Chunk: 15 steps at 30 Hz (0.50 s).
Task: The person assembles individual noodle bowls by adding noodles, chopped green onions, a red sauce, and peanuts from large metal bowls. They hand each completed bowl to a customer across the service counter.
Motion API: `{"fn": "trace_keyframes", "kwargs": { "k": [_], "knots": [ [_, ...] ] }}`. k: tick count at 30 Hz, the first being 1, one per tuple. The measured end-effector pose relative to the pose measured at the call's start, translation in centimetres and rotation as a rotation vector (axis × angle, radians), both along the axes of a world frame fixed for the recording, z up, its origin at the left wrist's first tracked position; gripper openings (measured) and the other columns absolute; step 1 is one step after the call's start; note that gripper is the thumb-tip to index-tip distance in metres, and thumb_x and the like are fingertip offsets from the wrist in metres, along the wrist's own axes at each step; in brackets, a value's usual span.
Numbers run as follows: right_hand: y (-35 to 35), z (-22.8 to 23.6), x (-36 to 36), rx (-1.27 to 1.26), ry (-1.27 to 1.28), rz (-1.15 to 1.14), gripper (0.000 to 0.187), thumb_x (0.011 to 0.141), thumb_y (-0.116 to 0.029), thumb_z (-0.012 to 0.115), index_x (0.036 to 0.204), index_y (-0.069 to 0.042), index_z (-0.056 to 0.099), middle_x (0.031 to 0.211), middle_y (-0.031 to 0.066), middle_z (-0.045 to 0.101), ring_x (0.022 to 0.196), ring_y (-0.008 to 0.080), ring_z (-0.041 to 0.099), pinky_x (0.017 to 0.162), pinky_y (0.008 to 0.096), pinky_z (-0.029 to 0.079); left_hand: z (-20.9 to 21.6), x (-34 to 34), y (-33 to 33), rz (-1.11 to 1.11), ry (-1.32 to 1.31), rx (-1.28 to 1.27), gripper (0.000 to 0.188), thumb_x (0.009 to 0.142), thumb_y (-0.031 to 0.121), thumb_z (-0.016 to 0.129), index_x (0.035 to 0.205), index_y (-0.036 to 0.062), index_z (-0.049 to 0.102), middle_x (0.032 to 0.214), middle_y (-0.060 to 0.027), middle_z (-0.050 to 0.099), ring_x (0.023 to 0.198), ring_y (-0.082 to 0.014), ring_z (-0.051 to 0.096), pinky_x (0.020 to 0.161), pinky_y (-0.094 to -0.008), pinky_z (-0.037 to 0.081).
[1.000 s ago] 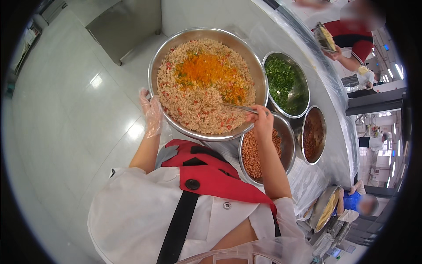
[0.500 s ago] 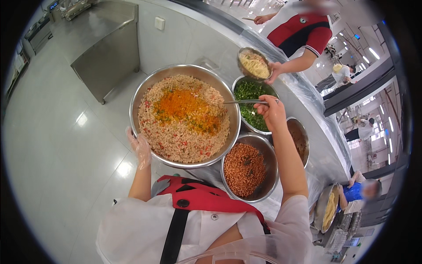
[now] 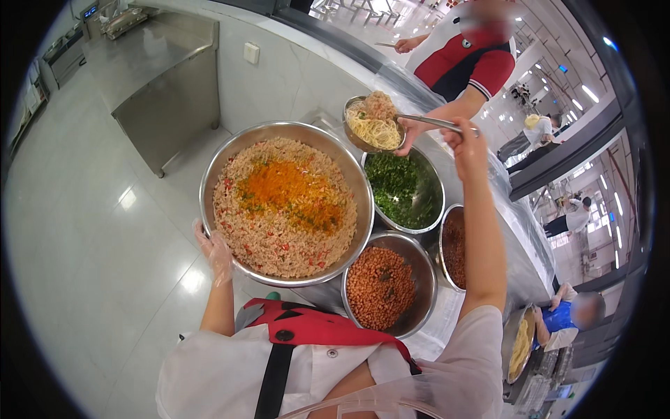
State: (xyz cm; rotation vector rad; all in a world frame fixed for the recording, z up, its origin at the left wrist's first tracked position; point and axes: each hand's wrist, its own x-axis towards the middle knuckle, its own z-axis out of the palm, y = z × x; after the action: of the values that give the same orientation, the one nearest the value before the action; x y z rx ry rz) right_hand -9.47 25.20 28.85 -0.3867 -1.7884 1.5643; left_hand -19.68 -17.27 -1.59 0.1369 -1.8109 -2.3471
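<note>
My gloved left hand (image 3: 216, 253) grips the near left rim of a large metal bowl (image 3: 362, 192). Crumbly beige food (image 3: 279, 257) with red bits fills it, topped by an orange patch. In my right hand (image 3: 469, 148) is the handle of a metal spoon (image 3: 431, 121), whose head is hard to make out. The spoon reaches over a small metal bowl (image 3: 355, 140) of pale noodles (image 3: 377, 133), where a clump of the crumbly food (image 3: 380, 105) sits on top. Another person's hand (image 3: 413, 131) supports that small bowl from the right.
Right of the large bowl stand metal bowls of chopped greens (image 3: 394, 190), reddish-brown beans or nuts (image 3: 380, 290) and brown food (image 3: 454, 253). A plastic-covered ledge (image 3: 513, 244) runs behind them. A steel counter (image 3: 167, 84) is at far left. Someone in blue (image 3: 558, 315) holds another noodle bowl (image 3: 513, 328).
My right hand and the spoon have moved from the large bowl up and right to the small bowl. Crumbly food now lies on the noodles. The small bowl has shifted left and nearer.
</note>
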Motion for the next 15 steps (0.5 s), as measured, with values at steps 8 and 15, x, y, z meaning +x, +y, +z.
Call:
{"fn": "trace_keyframes", "kwargs": {
  "k": [8, 15],
  "knots": [
    [-3.3, -6.0, 0.2, 1.576, -0.208, 0.095, 0.026, 0.077, -0.005, 0.059, 0.103, -0.002, 0.056, 0.098, 0.0137, 0.055, 0.082, 0.0297, 0.054, 0.073, 0.0375, 0.046, -2.8, -0.7, -0.6, 0.096, 0.051, -0.427, 0.047, 0.087, 0.007, 0.040, 0.131, -0.0054, 0.030, 0.128, -0.0198, 0.041, 0.119, -0.0273, 0.041, 0.101, -0.0340, 0.029],
    [-3.6, -4.8, 1.6, 1.524, -0.074, 0.006, 0.025, 0.079, -0.001, 0.057, 0.104, -0.002, 0.056, 0.100, 0.0151, 0.055, 0.081, 0.0269, 0.056, 0.072, 0.0353, 0.046, -4.4, -1.1, -0.6, 0.068, 0.094, -0.361, 0.053, 0.086, 0.013, 0.043, 0.133, -0.0065, 0.027, 0.131, -0.0218, 0.037, 0.122, -0.0310, 0.036, 0.104, -0.0364, 0.026]
  ]
}}
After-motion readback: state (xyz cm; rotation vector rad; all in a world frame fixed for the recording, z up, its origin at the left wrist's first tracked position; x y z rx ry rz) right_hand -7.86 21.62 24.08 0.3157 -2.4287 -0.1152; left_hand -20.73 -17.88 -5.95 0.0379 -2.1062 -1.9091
